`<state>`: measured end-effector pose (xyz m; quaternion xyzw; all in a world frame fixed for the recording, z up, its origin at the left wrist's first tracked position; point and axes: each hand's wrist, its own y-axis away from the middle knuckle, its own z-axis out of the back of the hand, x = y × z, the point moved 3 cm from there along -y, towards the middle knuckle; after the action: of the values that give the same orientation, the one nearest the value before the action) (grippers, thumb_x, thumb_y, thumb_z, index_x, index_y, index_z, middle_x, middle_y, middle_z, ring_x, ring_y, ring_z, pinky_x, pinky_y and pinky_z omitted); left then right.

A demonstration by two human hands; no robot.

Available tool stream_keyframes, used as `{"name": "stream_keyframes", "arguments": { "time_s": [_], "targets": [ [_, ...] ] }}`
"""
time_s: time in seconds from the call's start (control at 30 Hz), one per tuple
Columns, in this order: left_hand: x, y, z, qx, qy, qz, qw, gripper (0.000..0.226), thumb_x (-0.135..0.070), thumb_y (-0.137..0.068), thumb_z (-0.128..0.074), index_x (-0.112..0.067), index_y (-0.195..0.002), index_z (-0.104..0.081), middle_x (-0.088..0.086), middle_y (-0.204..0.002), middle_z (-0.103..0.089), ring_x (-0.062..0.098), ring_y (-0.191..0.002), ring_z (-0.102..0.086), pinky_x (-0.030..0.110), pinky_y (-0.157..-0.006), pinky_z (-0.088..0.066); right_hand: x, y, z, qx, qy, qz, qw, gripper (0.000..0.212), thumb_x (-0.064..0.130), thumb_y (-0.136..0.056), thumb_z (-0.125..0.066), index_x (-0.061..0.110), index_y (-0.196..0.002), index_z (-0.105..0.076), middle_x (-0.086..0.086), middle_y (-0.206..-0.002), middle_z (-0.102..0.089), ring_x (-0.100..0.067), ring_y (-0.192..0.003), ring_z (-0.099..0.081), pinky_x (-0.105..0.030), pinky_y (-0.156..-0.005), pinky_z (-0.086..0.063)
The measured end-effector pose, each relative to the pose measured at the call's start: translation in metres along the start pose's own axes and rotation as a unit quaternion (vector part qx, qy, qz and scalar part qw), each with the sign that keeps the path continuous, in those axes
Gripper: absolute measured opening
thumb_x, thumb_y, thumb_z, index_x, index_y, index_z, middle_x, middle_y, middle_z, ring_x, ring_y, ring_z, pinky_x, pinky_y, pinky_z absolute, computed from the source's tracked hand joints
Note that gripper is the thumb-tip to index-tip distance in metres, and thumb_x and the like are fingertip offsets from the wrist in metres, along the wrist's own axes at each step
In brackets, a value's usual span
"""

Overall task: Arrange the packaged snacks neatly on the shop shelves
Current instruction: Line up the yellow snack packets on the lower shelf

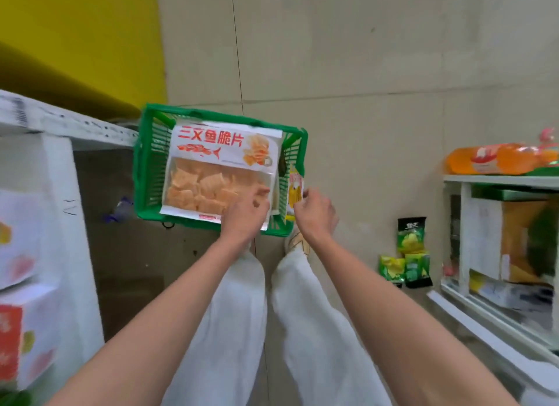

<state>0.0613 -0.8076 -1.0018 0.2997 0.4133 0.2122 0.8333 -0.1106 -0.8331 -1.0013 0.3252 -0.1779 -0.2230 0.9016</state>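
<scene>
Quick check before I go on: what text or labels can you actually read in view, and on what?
"三文鱼脆片", in red, on the large white snack bag lying in the green basket.
Small yellow packet at the right hand: print blurred.
Green packets on the floor: too small to read.
Shelf-edge barcode tag: unreadable.

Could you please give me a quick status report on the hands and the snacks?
Left hand on big chip bag in green basket. Right hand pinching small yellow packet. Nothing blocking.
</scene>
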Motion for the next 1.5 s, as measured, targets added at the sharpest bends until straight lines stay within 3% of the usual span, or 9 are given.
{"name": "stream_keyframes", "arguments": {
  "time_s": [0.13, 0.3, 0.53, 0.73, 0.9, 1.03, 1.13, 1.3, 1.5],
  "targets": [
    [0.015, -0.047, -0.02, -0.071, -0.041, -0.059, 0.995, 0.022, -0.028, -0.098, -0.057, -0.028, -0.119, -0.065, -0.007, -0.114, -0.069, 0.013, -0.096, -0.066, 0.041, -0.083, -0.058, 0.008, -0.054, -0.049, -0.021, 0.059, 0.037, 0.997, 0.014, 0.025, -0.096, -0.059, 0.016, -0.107, -0.057, -0.009, -0.095, -0.07, -0.035, -0.088, -0.068, -0.037, -0.069, -0.042],
    [0.028, -0.054, -0.019, -0.063, -0.093, -0.081, 0.99, 0.025, -0.022, -0.098, -0.057, -0.024, -0.121, -0.064, -0.003, -0.118, -0.065, 0.019, -0.107, -0.063, 0.044, -0.086, -0.057, 0.007, -0.073, -0.068, -0.005, 0.085, 0.032, 0.996, 0.015, 0.027, -0.098, -0.06, 0.017, -0.105, -0.051, -0.009, -0.096, -0.069, -0.035, -0.088, -0.069, -0.039, -0.069, -0.046],
    [-0.014, 0.033, 0.06, -0.05, -0.17, -0.009, 0.984, 0.037, -0.033, -0.099, -0.058, -0.024, -0.135, -0.058, 0.002, -0.133, -0.06, 0.025, -0.124, -0.057, 0.041, -0.089, -0.052, 0.046, 0.007, 0.025, 0.047, 0.146, 0.166, 0.974, 0.017, 0.027, -0.101, -0.05, 0.015, -0.11, -0.059, -0.009, -0.111, -0.066, -0.034, -0.102, -0.065, -0.04, -0.074, -0.049],
    [-0.075, 0.16, 0.158, -0.122, -0.214, 0.045, 0.968, 0.051, -0.051, -0.102, -0.05, -0.023, -0.144, -0.053, 0.002, -0.148, -0.053, 0.027, -0.132, -0.051, 0.042, -0.106, -0.046, 0.126, 0.118, 0.141, 0.082, 0.268, 0.38, 0.881, 0.049, 0.045, -0.105, -0.045, 0.011, -0.139, -0.055, -0.012, -0.141, -0.058, -0.033, -0.132, -0.052, -0.044, -0.108, -0.043],
    [-0.117, 0.303, 0.246, -0.292, -0.16, 0.096, 0.938, 0.054, -0.052, -0.102, -0.047, -0.021, -0.146, -0.052, 0.004, -0.15, -0.051, 0.028, -0.136, -0.048, 0.042, -0.11, -0.043, 0.213, 0.247, 0.217, 0.055, 0.231, 0.54, 0.807, 0.044, 0.039, -0.107, -0.042, 0.012, -0.139, -0.056, -0.01, -0.143, -0.058, -0.032, -0.135, -0.05, -0.043, -0.108, -0.044],
    [-0.128, 0.427, 0.28, -0.463, -0.119, 0.109, 0.872, 0.054, -0.052, -0.091, -0.051, -0.019, -0.132, -0.065, 0.009, -0.14, -0.063, 0.032, -0.129, -0.06, 0.042, -0.108, -0.049, 0.254, 0.361, 0.241, 0.055, 0.108, 0.64, 0.758, 0.042, 0.022, -0.099, -0.053, 0.005, -0.136, -0.063, -0.017, -0.14, -0.062, -0.039, -0.13, -0.057, -0.047, -0.106, -0.05],
    [-0.143, 0.514, 0.287, -0.565, -0.117, 0.104, 0.81, 0.055, -0.051, -0.091, -0.047, -0.02, -0.132, -0.067, 0.007, -0.145, -0.062, 0.027, -0.131, -0.06, 0.044, -0.107, -0.052, 0.241, 0.443, 0.245, 0.037, 0.053, 0.702, 0.709, 0.047, 0.03, -0.096, -0.053, 0.004, -0.134, -0.067, -0.016, -0.138, -0.065, -0.037, -0.127, -0.061, -0.05, -0.104, -0.053],
    [-0.122, 0.631, 0.283, -0.645, -0.091, 0.165, 0.74, 0.053, -0.048, -0.099, -0.04, -0.02, -0.139, -0.059, 0.006, -0.154, -0.053, 0.026, -0.14, -0.05, 0.044, -0.111, -0.048, 0.204, 0.565, 0.226, 0.041, 0.12, 0.797, 0.591, 0.045, 0.017, -0.094, -0.07, 0.012, -0.138, -0.065, -0.01, -0.14, -0.066, -0.031, -0.129, -0.061, -0.043, -0.104, -0.052],
    [-0.049, 0.732, 0.213, -0.649, -0.029, 0.264, 0.713, 0.04, -0.035, -0.097, -0.062, -0.021, -0.134, -0.06, -0.001, -0.136, -0.061, 0.024, -0.12, -0.059, 0.041, -0.093, -0.052, 0.156, 0.666, 0.192, 0.094, 0.176, 0.795, 0.572, 0.041, 0.024, -0.099, -0.054, 0.027, -0.139, -0.06, 0.0, -0.133, -0.063, -0.026, -0.121, -0.059, -0.04, -0.09, -0.055]
  ]
}}
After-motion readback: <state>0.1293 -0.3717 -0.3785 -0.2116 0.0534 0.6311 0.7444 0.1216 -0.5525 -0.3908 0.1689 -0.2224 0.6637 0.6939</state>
